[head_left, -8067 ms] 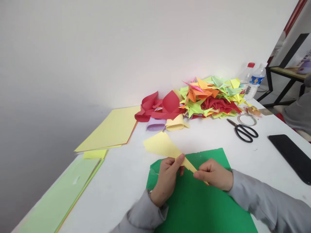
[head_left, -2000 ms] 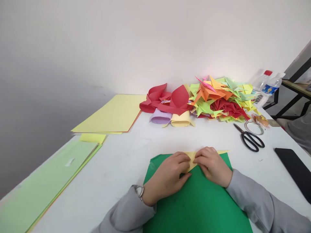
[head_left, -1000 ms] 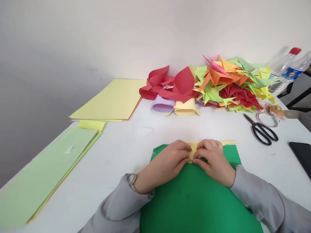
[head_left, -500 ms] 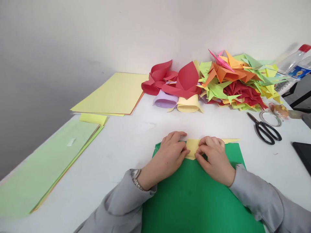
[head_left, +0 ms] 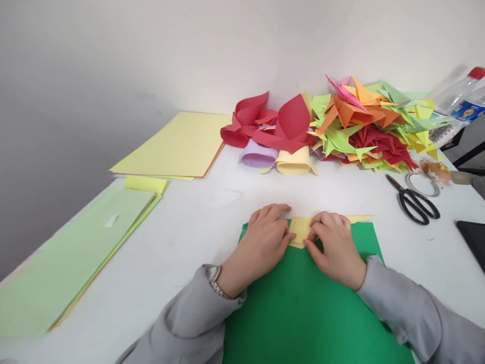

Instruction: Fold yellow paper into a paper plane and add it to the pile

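Observation:
A small folded piece of pale yellow paper (head_left: pixel 300 231) lies at the far edge of a green sheet (head_left: pixel 303 308). My left hand (head_left: pixel 267 236) pinches its left side between thumb and bent fingers. On the right side, the fingertips of my right hand (head_left: pixel 333 246) are closed on the same paper. A thin pointed strip of the yellow paper sticks out to the right beyond my right hand. Part of the paper is hidden under the fingers of both hands.
Black-handled scissors (head_left: pixel 413 198) and a tape roll (head_left: pixel 423 184) lie on the right. Behind are a pile of folded colored papers (head_left: pixel 364 121), red rolled papers (head_left: pixel 291 121) and plastic bottles (head_left: pixel 460 101). Yellow sheets (head_left: pixel 178 144) and light green sheets (head_left: pixel 79 253) are on the left.
Almost nothing differs. Both hands stay on the yellow paper, and the view has shifted very slightly.

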Demonstrator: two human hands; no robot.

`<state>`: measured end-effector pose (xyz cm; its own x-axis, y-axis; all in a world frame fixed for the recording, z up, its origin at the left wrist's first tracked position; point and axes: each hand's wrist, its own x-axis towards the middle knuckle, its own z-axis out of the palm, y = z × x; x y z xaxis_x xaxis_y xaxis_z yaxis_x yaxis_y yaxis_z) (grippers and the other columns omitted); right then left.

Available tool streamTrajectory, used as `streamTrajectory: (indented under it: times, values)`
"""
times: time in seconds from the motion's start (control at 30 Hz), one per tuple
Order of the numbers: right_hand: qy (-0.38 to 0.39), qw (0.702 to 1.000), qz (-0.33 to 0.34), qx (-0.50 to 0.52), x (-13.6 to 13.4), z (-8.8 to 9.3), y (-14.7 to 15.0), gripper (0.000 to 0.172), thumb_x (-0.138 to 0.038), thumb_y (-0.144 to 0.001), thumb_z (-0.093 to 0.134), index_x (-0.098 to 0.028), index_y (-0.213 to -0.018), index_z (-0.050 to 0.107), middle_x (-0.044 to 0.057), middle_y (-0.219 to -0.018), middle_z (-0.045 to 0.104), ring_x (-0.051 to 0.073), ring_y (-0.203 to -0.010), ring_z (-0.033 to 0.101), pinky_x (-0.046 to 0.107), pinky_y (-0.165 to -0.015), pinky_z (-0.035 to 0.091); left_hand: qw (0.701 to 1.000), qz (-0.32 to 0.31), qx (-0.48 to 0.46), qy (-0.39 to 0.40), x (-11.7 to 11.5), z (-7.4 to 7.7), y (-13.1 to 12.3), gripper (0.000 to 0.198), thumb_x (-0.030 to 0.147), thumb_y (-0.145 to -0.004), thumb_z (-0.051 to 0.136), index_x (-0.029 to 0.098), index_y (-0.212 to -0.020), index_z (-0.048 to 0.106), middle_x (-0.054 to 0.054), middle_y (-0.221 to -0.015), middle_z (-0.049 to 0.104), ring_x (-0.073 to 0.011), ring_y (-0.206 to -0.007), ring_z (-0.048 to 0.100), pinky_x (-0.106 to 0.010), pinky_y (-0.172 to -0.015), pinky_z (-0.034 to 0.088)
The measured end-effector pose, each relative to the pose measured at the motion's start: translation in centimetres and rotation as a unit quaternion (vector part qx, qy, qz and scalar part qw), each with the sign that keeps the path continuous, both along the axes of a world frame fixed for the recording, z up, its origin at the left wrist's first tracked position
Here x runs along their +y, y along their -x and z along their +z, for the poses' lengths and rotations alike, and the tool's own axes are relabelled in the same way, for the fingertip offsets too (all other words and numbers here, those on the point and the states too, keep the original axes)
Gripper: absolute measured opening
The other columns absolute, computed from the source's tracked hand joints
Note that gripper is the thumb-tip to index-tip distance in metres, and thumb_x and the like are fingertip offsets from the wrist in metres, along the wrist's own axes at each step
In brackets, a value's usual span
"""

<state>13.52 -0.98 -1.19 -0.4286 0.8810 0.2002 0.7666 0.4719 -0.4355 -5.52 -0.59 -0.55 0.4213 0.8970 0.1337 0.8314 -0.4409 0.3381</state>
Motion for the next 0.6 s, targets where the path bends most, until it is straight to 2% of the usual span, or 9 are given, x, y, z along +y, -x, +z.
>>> streamTrajectory:
  times: [0.1,0.17,0.2,0.23,0.33,0.4,0.5,0.6]
  values:
    - [-0.008,1.000,0.002,-0.002,0.0,0.1,0.0,0.013,-0.019,-0.082,0.061,-0.020,-0.072,0.052,0.003,-0.094,0.057,0.020,-0.089,0.049,0.040,-0.085,0.032,0.995,0.067,0.013,-0.069,0.4,0.0,0.6,0.018,0.014,-0.088,0.047,0.018,-0.072,0.053,-0.012,-0.111,0.061,-0.0274,-0.106,0.056,-0.048,-0.089,0.047]
    - [-0.009,1.000,0.002,-0.008,0.0,0.1,0.0,0.013,-0.019,-0.081,0.061,-0.020,-0.072,0.052,0.003,-0.093,0.057,0.020,-0.088,0.049,0.040,-0.085,0.032,0.984,0.123,0.007,-0.126,0.5,0.6,0.7,0.017,0.015,-0.089,0.046,0.017,-0.075,0.056,-0.012,-0.099,0.063,-0.0266,-0.093,0.059,-0.046,-0.081,0.050]
    - [-0.009,1.000,0.001,-0.010,0.0,0.1,0.1,0.013,-0.020,-0.081,0.061,-0.020,-0.072,0.052,0.003,-0.093,0.057,0.020,-0.088,0.049,0.039,-0.084,0.033,0.981,0.131,-0.002,-0.146,0.3,1.1,0.7,0.018,0.016,-0.089,0.045,0.017,-0.076,0.057,-0.011,-0.094,0.063,-0.0256,-0.088,0.060,-0.044,-0.076,0.051]
    - [-0.008,1.000,-0.001,-0.011,0.0,0.1,0.1,0.014,-0.020,-0.081,0.061,-0.020,-0.071,0.052,0.003,-0.092,0.056,0.020,-0.088,0.049,0.039,-0.084,0.033,0.980,0.117,-0.017,-0.162,0.0,1.6,0.4,0.020,0.017,-0.091,0.044,0.017,-0.076,0.058,-0.010,-0.090,0.062,-0.0244,-0.085,0.059,-0.042,-0.074,0.051]
    - [-0.009,1.000,-0.003,-0.003,0.0,0.1,0.1,0.013,-0.019,-0.081,0.061,-0.020,-0.071,0.051,0.003,-0.091,0.056,0.020,-0.087,0.049,0.040,-0.083,0.033,0.990,-0.018,-0.031,-0.136,-2.1,2.4,-1.2,0.027,0.017,-0.094,0.040,0.018,-0.077,0.061,-0.006,-0.078,0.063,-0.0190,-0.073,0.060,-0.034,-0.068,0.053]
    - [-0.010,1.000,-0.005,0.005,0.0,0.0,0.1,0.013,-0.018,-0.080,0.061,-0.020,-0.072,0.051,0.003,-0.091,0.056,0.021,-0.088,0.048,0.041,-0.084,0.033,0.989,-0.038,0.015,-0.142,-3.9,1.8,-2.7,0.026,0.014,-0.093,0.040,0.017,-0.083,0.065,-0.008,-0.080,0.067,-0.0208,-0.075,0.063,-0.036,-0.069,0.055]
    - [-0.010,1.000,-0.010,0.010,-0.2,-0.1,0.2,0.012,-0.018,-0.080,0.060,-0.020,-0.072,0.051,0.004,-0.092,0.057,0.021,-0.090,0.049,0.041,-0.085,0.033,0.969,-0.032,0.101,-0.223,-6.2,-0.2,-4.3,0.027,0.013,-0.091,0.042,0.010,-0.103,0.066,-0.016,-0.102,0.070,-0.0295,-0.096,0.066,-0.044,-0.085,0.056]
    - [-0.022,0.999,-0.020,0.019,-0.3,-0.1,0.4,0.012,-0.017,-0.081,0.057,-0.020,-0.072,0.051,0.004,-0.092,0.057,0.021,-0.089,0.049,0.042,-0.087,0.033,0.965,-0.027,0.115,-0.235,-7.2,-1.9,-4.8,0.033,0.018,-0.092,0.043,0.001,-0.114,0.061,-0.024,-0.116,0.066,-0.0351,-0.110,0.062,-0.045,-0.092,0.054]
